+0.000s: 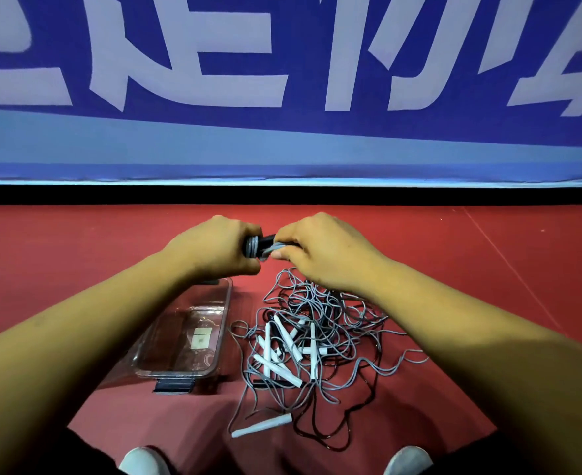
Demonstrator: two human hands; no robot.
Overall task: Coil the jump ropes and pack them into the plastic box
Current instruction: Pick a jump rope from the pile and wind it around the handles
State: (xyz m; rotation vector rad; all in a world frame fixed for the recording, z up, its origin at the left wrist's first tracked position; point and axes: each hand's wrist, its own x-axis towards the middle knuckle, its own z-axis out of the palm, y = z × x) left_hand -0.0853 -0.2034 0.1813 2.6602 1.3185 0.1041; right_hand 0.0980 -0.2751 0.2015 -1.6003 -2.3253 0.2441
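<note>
The left forearm [111, 313] and right forearm [436, 303], both bare, reached forward and converged. The left hand [214, 250] was fisted, knuckles up, gripping a rope handle [268, 241]. The right hand [323, 253], just beside it, had its fingers curled, pinching the cord [277, 247] at that handle.

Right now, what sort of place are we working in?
Probably an indoor sports hall or gym: red sports flooring with a thin painted line, a big blue banner with white lettering along the wall, and tangled jump ropes lying on the floor beside a clear plastic box.
</note>
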